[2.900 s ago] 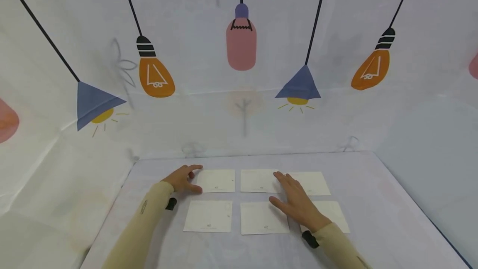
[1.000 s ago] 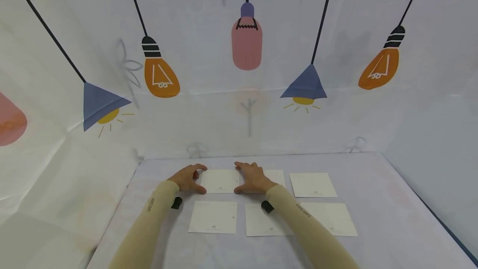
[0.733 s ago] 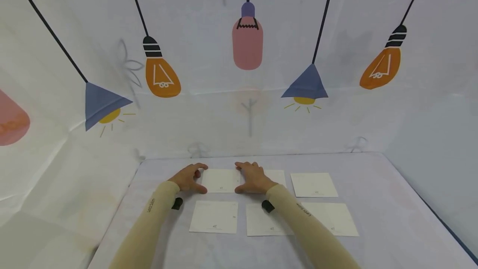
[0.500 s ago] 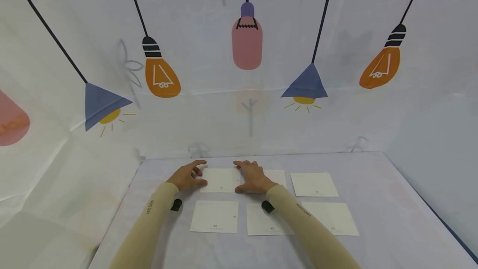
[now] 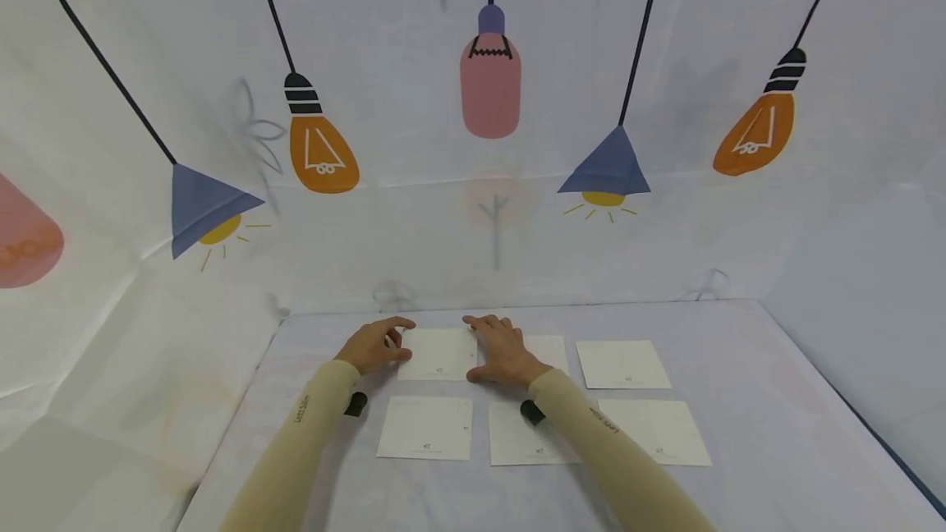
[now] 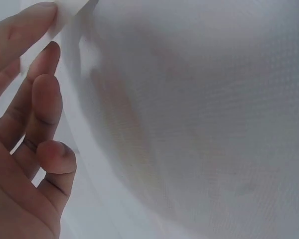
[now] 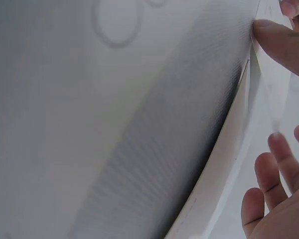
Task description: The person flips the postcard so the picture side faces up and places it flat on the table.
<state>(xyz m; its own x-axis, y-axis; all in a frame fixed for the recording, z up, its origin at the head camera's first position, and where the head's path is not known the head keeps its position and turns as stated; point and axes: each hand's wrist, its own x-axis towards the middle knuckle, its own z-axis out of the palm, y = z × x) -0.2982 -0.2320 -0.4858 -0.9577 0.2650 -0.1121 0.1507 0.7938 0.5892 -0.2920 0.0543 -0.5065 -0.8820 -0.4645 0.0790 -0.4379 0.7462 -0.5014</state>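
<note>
A white card (image 5: 439,354) with a small printed mark at its near edge lies between both hands at the back left of the table. My left hand (image 5: 377,343) pinches its left side; in the left wrist view the thumb (image 6: 25,32) lies over the card's edge (image 6: 70,12) while the other fingers curl loosely. My right hand (image 5: 505,350) spans the card's right side, thumb at the near corner and fingers at the far one. In the right wrist view the thumb (image 7: 276,42) and a fingertip touch the card (image 7: 274,74). A second card (image 5: 545,351) is partly hidden behind the right hand.
Another card (image 5: 623,364) lies at the back right. The front row holds a left card (image 5: 424,428), a middle card (image 5: 517,433) and a right card (image 5: 661,432), the latter two partly under the right sleeve (image 5: 602,433). White fabric walls (image 5: 414,245) printed with lamps enclose the white table (image 5: 776,433).
My right hand has moved left from over the back cards to the back-left card's right side. That card's far edge has shifted slightly upward in view; the left fingers have closed on its side.
</note>
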